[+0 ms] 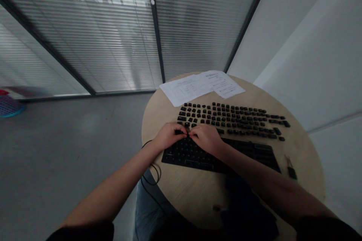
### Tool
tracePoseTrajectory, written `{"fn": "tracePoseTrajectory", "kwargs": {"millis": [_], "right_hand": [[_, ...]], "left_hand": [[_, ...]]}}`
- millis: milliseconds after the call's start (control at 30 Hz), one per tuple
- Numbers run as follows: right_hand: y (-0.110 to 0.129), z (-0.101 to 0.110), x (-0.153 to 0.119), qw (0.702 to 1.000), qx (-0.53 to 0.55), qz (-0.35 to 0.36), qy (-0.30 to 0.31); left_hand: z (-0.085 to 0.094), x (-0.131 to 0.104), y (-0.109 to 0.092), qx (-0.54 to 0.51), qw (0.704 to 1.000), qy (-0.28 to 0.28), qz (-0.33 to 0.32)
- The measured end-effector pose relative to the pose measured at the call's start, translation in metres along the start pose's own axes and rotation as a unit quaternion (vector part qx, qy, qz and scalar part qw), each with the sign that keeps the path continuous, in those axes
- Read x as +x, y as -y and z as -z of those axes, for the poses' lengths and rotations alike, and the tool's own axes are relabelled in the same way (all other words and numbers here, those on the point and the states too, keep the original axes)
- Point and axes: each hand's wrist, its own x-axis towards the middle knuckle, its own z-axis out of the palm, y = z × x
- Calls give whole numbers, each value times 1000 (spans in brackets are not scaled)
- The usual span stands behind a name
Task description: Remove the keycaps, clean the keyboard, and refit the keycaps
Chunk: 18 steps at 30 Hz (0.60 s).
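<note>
The black keyboard (195, 155) lies on the round wooden counter (301, 150), just in front of rows of loose black keycaps (227, 114). The left hand (170, 135) and right hand (207, 137) meet at its far edge, towards its left end. Each grip is drawn into a near-closed pinch; whether either has hold of a keycap, I cannot tell. The step in hand looks like fine fingertip work on the keys, and the next move seems to call for a steady, precise pinch. The right forearm (256, 175) crosses the keyboard, hiding part of it. Beyond the keycaps lie printed sheets (186, 88); a small dark-handled tool (292, 172) rests to the right, and a cable (160, 174) loops over the left edge.
</note>
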Motion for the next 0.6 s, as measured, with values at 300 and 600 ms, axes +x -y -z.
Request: {"fn": "tracePoseTrajectory", "kwargs": {"millis": [300, 600], "right_hand": [[-4, -14, -6, 997, 41, 36, -53], [-94, 38, 1, 987, 62, -82, -126]], "left_hand": [[8, 9, 5, 91, 991, 77, -59], [39, 32, -22, 101, 982, 107, -120]]}}
